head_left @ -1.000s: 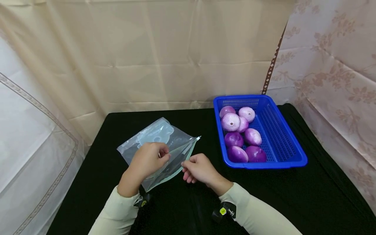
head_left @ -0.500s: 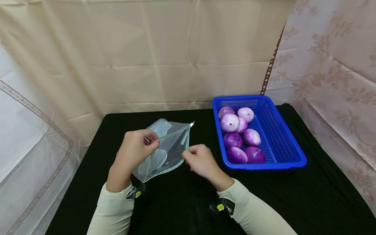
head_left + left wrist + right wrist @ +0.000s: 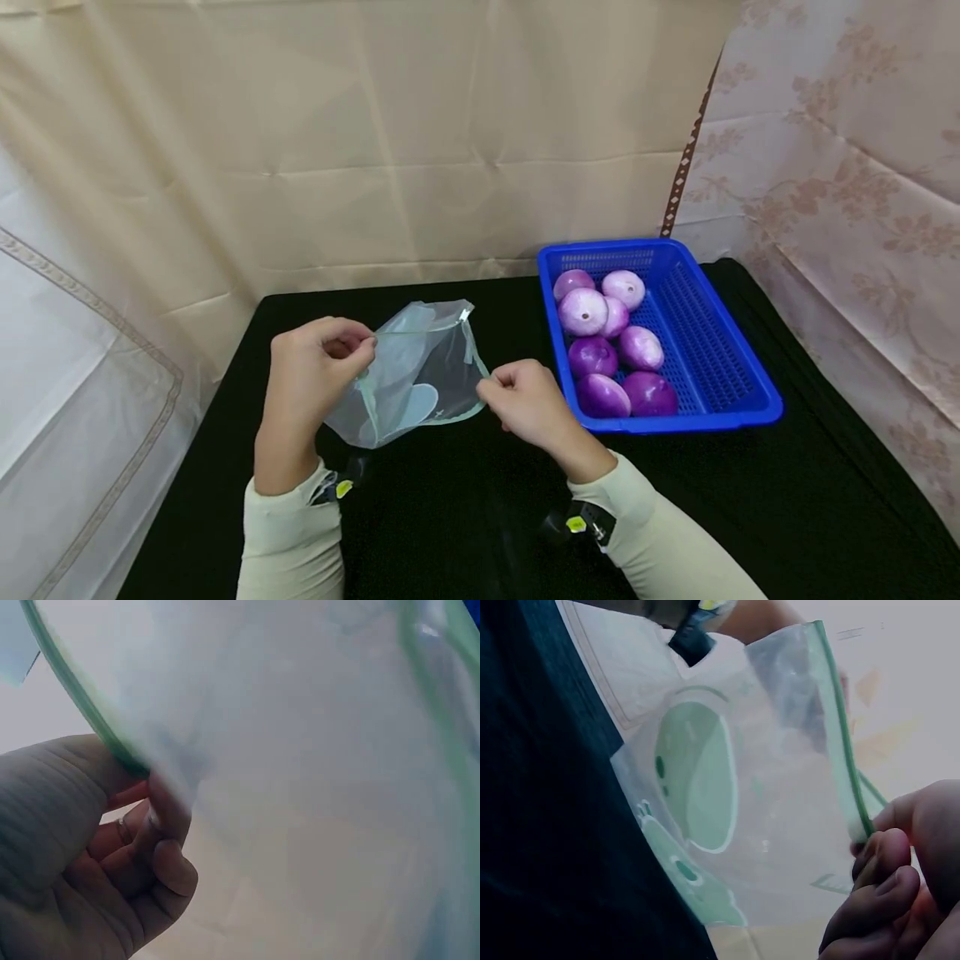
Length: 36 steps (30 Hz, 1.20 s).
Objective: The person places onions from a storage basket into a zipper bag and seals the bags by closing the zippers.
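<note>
A clear zip bag [image 3: 442,375] with a green-edged mouth and pale printed shapes is held up between both hands, its mouth spread wide. My left hand [image 3: 307,375] pinches one side of the rim between thumb and index finger; the left wrist view shows the green zip strip of the bag [image 3: 82,705] running into that pinch. On the opposite side, my right hand [image 3: 528,404] pinches the other rim. Seen from the right wrist, the fingers [image 3: 885,877] grip the green edge, and the bag [image 3: 780,787] hangs from it with its printed side showing.
Right of the bag stands a blue plastic basket [image 3: 723,350] with several purple onions [image 3: 600,396] in its left half. A black cloth [image 3: 442,525] covers the table. Beige curtains [image 3: 420,150] hang behind, with patterned cloth on the right side.
Both hands have risen with the bag, the left one also moving left. The right hand has come onto the near rim, and the bag's mouth has widened. The basket stays in place.
</note>
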Tool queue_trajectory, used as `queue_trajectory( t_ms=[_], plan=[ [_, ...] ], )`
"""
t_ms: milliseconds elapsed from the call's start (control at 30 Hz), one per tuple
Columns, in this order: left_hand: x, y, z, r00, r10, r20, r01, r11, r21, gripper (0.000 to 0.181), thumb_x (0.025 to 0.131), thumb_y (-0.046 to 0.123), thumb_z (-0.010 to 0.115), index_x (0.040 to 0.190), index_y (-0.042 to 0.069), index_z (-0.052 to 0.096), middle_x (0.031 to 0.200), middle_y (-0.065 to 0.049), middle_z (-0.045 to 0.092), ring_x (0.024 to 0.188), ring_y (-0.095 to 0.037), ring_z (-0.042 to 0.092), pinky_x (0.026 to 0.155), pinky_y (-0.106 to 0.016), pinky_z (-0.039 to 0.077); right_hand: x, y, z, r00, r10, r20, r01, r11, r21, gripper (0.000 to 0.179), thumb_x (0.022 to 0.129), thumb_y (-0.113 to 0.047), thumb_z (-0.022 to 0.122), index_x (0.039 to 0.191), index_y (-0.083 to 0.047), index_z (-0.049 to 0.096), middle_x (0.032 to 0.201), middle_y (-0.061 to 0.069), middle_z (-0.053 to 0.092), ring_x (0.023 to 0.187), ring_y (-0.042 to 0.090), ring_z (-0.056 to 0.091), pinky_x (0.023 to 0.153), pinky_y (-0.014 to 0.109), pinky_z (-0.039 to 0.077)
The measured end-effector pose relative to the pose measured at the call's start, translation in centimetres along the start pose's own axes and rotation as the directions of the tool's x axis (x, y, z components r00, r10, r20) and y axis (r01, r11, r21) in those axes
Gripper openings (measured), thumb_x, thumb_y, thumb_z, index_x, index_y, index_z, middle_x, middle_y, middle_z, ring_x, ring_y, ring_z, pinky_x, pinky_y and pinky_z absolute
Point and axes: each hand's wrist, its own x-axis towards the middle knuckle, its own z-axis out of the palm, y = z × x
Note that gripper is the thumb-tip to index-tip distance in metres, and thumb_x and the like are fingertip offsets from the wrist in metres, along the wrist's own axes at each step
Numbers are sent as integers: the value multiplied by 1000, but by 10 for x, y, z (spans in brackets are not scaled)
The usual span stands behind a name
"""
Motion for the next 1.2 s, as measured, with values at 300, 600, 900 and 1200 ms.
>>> queue_trajectory(
  t_ms=[300,600,900,1200],
  plan=[
    [-5,-9,-1,997,-56,-59,54,998,-26,8,90,8,78,85,14,79,77,1,71,66,-9,62,59,-10,45,-5,-4,-18,999,-23,33,27,993,-116,34,85,-18,64,52,-20,54,46,-5,55,44,14,60,42,25,40],
    [-6,-4,-11,988,-93,-120,89,995,-38,4,89,10,80,87,13,81,79,1,72,66,-5,61,59,-9,45,-6,-9,-33,996,-8,91,29,972,-233,32,86,-22,66,54,-19,60,47,-7,58,44,12,59,42,25,39],
    [-3,5,4,996,-69,-48,69,998,-14,4,92,14,80,88,12,81,80,1,72,67,-10,61,57,-12,45,-6,-11,-35,987,-44,152,69,984,-165,37,99,-29,68,65,-14,68,52,-6,63,47,16,62,44,27,44],
    [-1,-2,15,990,-131,-48,131,991,1,8,94,18,78,92,11,81,83,-2,73,69,-13,61,57,-16,45,-4,-6,-41,986,-16,165,53,973,-226,37,98,-31,69,65,-15,68,52,-9,64,48,15,64,47,29,47]
  ],
)
